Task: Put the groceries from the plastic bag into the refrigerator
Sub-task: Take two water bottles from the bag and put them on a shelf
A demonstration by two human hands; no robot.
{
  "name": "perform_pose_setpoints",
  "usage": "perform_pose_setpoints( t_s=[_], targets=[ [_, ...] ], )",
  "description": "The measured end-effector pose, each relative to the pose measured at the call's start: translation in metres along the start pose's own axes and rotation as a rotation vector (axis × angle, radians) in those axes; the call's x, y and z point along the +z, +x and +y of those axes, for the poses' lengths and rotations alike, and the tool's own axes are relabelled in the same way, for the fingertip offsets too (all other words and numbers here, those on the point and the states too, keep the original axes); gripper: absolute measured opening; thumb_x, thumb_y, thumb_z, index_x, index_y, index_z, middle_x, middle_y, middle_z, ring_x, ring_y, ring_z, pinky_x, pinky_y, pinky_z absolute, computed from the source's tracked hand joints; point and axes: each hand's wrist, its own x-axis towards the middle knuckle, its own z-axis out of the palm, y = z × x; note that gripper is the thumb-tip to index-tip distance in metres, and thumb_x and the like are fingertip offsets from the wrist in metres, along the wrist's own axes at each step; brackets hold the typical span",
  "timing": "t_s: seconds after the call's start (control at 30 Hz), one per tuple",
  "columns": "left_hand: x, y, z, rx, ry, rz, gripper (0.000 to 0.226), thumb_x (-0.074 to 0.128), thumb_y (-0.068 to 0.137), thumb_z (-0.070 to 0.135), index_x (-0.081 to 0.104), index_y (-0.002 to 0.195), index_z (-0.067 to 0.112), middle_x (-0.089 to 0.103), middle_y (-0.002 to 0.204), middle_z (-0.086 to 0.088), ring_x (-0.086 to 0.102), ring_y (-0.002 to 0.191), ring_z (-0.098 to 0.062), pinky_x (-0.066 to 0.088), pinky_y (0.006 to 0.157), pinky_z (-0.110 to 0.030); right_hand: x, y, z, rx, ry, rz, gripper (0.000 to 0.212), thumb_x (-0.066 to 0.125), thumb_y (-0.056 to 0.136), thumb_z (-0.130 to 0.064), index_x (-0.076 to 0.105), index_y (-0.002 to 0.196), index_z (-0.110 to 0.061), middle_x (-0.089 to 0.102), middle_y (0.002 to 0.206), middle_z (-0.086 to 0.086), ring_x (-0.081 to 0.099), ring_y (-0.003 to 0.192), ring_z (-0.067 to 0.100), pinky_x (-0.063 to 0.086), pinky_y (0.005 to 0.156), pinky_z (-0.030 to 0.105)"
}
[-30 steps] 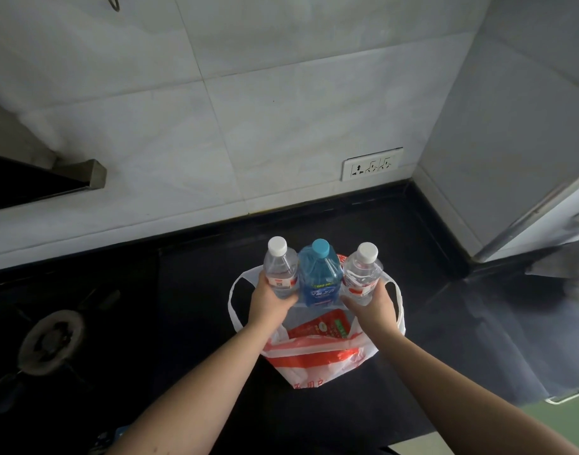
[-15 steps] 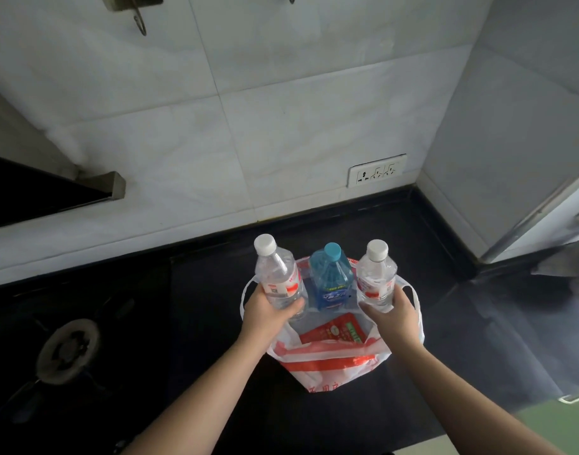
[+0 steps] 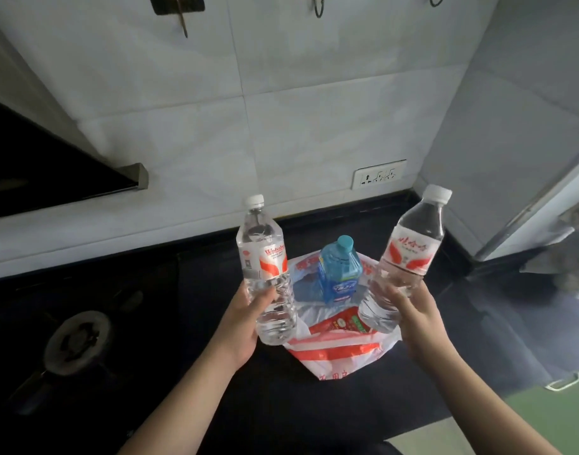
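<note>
A white and red plastic bag (image 3: 340, 354) lies open on the black counter (image 3: 199, 290). Inside it stands a blue bottle (image 3: 339, 270) with a teal cap, and a red packet (image 3: 342, 323) lies in front of it. My left hand (image 3: 245, 320) grips the lower part of a clear water bottle (image 3: 265, 267) with a white cap and red label, held above the bag's left side. My right hand (image 3: 416, 316) grips a second clear water bottle (image 3: 403, 257), tilted to the right above the bag's right side.
A gas burner (image 3: 78, 336) sits on the counter at the left. A tiled wall with a socket (image 3: 378, 174) is behind. A range hood (image 3: 61, 172) hangs at the upper left. The refrigerator side (image 3: 517, 165) rises at the right, with grey cloth (image 3: 573, 257) beside it.
Both hands have lifted their water bottles up out of the bag and apart. The blue bottle and red packet stay in the bag. The view has tilted upward.
</note>
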Motion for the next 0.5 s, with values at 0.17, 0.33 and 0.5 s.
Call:
perform_pose_setpoints(
  t_s=[0.17,0.33,0.5],
  targets=[
    [-0.014,-0.017,0.01,-0.022,-0.105,-0.109,0.098,0.086,0.056,0.056,0.048,0.137,0.017,0.065,0.127,-0.013,0.06,0.12,-0.032,0.05,0.095,-0.044,0.01,-0.025,-0.027,0.032,0.138,-0.056,0.087,0.084,0.051,-0.058,0.055,0.122,-0.016,0.071,0.112,0.007,0.069,0.102,0.031,0.054,0.088,0.052],
    [-0.017,-0.035,0.019,-0.028,-0.168,-0.211,0.106,0.087,0.051,0.06,0.048,0.136,0.01,0.064,0.128,-0.015,0.062,0.116,-0.031,0.054,0.091,-0.04,0.021,-0.044,-0.039,0.114,0.327,-0.155,0.102,0.088,0.051,-0.046,0.044,0.135,-0.009,0.061,0.127,0.019,0.06,0.113,0.043,0.051,0.091,0.058],
    [-0.018,-0.053,0.027,0.046,-0.207,-0.401,0.098,0.085,0.062,0.051,0.044,0.141,0.01,0.056,0.137,-0.019,0.054,0.127,-0.036,0.05,0.095,-0.039,0.037,-0.056,-0.044,0.134,0.383,-0.265,0.097,0.085,0.044,-0.067,0.06,0.124,-0.017,0.066,0.12,0.015,0.065,0.107,0.039,0.055,0.085,0.05]
  ],
)
